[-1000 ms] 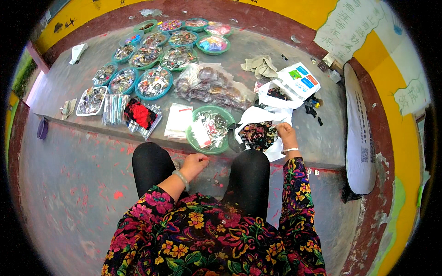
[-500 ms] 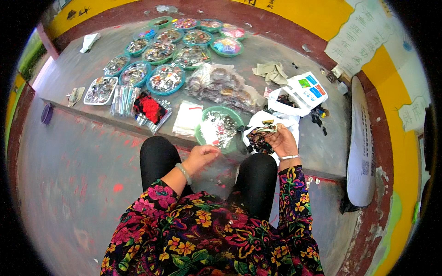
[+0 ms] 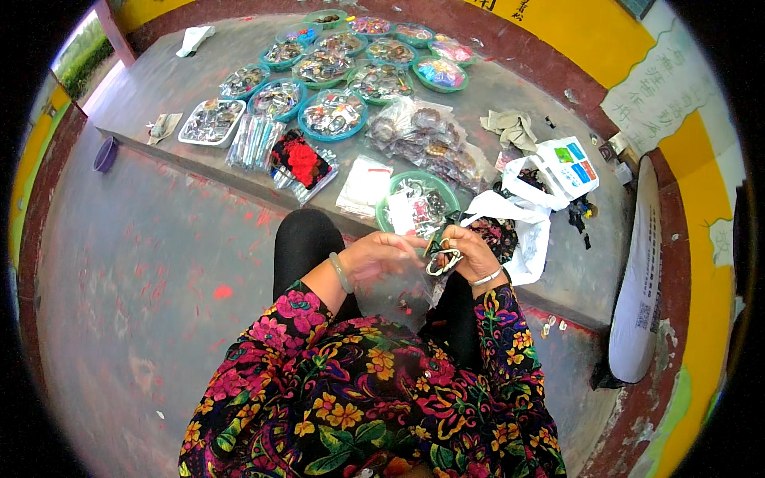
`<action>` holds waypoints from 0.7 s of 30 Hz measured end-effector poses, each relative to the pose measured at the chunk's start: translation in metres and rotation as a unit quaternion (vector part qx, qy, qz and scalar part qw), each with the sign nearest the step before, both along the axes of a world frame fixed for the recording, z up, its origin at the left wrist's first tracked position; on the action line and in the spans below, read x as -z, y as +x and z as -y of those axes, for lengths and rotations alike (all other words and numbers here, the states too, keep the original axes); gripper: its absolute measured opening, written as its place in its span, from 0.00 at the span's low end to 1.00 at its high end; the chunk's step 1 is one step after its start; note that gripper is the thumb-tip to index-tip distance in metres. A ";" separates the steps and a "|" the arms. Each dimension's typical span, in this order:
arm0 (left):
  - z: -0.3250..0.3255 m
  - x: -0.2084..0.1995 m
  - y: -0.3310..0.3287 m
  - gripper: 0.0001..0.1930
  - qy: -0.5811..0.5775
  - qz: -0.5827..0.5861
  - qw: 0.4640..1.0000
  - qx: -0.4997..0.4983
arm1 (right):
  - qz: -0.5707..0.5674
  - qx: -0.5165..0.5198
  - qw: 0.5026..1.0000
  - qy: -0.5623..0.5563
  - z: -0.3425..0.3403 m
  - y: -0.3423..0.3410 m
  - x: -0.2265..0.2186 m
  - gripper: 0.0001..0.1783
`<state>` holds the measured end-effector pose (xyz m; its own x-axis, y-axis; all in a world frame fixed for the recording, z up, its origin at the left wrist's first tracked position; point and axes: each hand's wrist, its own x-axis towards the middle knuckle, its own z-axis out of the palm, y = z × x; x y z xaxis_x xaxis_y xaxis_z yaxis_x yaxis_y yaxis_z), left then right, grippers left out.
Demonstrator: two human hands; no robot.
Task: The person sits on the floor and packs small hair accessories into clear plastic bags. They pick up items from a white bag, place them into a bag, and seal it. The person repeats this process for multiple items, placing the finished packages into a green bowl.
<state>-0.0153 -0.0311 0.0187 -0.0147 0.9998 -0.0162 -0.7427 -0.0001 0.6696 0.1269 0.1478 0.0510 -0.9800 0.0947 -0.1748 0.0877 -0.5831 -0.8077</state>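
Note:
My right hand [image 3: 472, 255] is closed on a few looped hair ties [image 3: 443, 261], dark and cream-coloured, held over my lap. Close to them is my left hand [image 3: 381, 256], its fingertips almost touching the loops. From the left hand hangs a thin see-through sheet, apparently a clear plastic bag [image 3: 398, 296]; motion blurs its edges. Just beyond my hands stands a green bowl [image 3: 453, 188] of small packaged items. To its right, an open white plastic bag [image 3: 529, 253] holds more dark and patterned loops [image 3: 496, 236].
Several round bowls of packaged goods [image 3: 331, 115] cover the raised ledge [image 3: 231, 179]. Nearer are a white tray [image 3: 185, 135], a red-and-black bundle [image 3: 301, 158], flat white packets [image 3: 362, 185] and a heap of clear bags [image 3: 426, 139]. A long pale board [image 3: 636, 295] leans at right.
My right hand has come out of the white bag with the hair ties and moved left. Both hands are now together over my lap. The view has shifted.

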 end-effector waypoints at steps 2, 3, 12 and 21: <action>0.000 0.003 0.003 0.10 -0.014 0.000 1.000 0.001 | 0.016 -0.009 1.000 0.021 0.003 -0.002 0.001 0.07; -0.001 0.002 0.005 0.10 -0.014 0.005 1.000 0.002 | 0.027 -0.016 0.999 0.021 0.004 -0.002 0.002 0.07; -0.005 0.014 0.000 0.08 -0.029 0.009 0.999 -0.032 | 0.063 0.008 0.997 0.054 0.004 -0.007 0.011 0.05; 0.003 0.009 -0.004 0.07 0.052 0.098 0.990 -0.082 | 0.113 0.026 0.986 0.122 -0.003 -0.003 0.020 0.05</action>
